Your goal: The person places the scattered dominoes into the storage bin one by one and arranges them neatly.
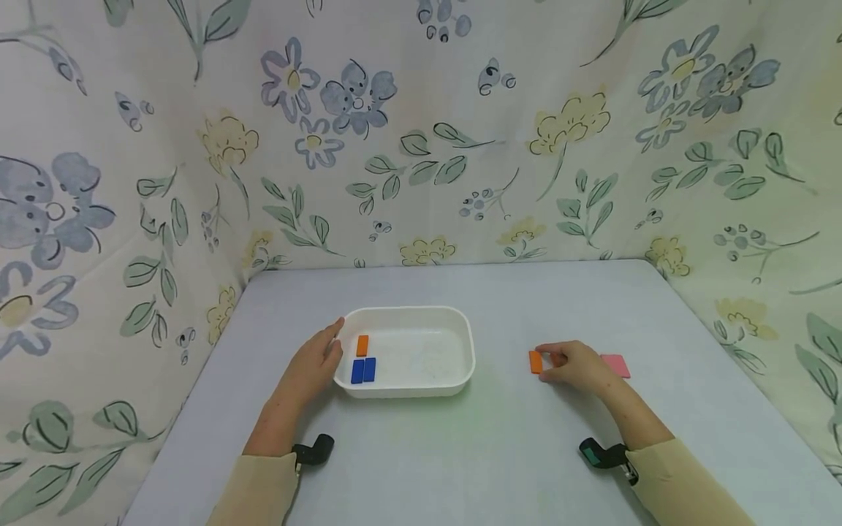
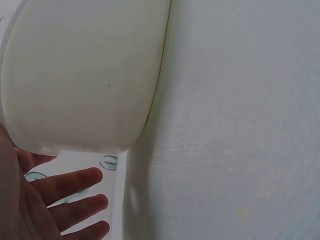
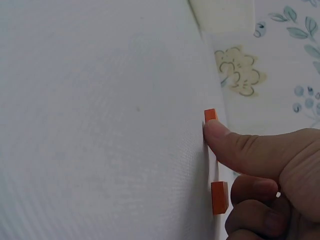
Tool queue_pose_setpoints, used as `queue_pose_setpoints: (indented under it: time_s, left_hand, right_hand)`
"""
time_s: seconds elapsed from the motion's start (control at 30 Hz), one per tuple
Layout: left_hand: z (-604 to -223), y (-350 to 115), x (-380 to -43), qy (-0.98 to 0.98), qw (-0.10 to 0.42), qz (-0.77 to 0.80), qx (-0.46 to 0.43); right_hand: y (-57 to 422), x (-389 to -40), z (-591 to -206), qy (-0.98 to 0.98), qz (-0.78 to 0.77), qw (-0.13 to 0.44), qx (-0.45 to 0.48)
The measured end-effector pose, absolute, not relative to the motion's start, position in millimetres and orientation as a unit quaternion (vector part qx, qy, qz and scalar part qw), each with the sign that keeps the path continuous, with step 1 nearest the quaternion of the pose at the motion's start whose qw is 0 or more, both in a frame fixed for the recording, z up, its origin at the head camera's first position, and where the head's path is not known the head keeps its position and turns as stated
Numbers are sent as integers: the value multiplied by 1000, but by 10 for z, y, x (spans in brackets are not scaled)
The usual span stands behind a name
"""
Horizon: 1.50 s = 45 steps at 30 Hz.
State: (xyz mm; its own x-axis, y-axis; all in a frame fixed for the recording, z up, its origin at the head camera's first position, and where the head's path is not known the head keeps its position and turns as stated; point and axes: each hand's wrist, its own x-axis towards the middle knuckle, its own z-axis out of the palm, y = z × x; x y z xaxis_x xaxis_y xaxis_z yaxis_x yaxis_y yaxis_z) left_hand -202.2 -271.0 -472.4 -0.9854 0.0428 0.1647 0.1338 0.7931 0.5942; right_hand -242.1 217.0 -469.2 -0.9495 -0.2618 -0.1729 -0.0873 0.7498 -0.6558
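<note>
With thumb and finger of my right hand (image 1: pixel 577 365) I pinch an orange block (image 1: pixel 536 362) on the table (image 1: pixel 513 446), right of the white tray (image 1: pixel 408 391); a second orange block (image 3: pixel 219 198) shows beside my curled fingers, and a pink block (image 1: pixel 617 366) lies right of them. My left hand (image 1: pixel 310 371), fingers extended, rests against the tray's left end, where two blue blocks (image 1: pixel 357 371) sit near and one orange piece (image 1: pixel 362 345) just far of them

Orange blocks (image 1: pixel 536 362), blue blocks (image 1: pixel 370 370), pink block (image 1: pixel 618 366), white tray (image 1: pixel 411 359)
Beige sleeves (image 1: pixel 259 486) over here; pale cloth (image 1: pixel 408 219) of blue-and-yellow flowers (image 1: pixel 383 88), green leaves (image 1: pixel 450 170).
</note>
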Motion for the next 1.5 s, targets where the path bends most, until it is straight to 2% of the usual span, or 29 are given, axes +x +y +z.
queue_pose_setpoints:
  time_s: [0.33,0.63,1.1,1.5]
  left_hand:
    - [-4724,-2713,-2005,-944,67,-321,-45]
    - [-4713,-2704,-1999,-943,72,-321,-39]
    - [-4703,-2718,-1991,-943,64,-325,-37]
    - [-4717,-2718,-2010,-943,70,-322,-44]
  right_hand:
    - [2168,-2430,-4688,928,-342,114,-96]
    - [2030,-2424,-4517,920,-363,106,-102]
    - [1594,-2365,-4189,913,-371,102,-136]
    - [1204,-2357,-4060,900,-394,110,-150]
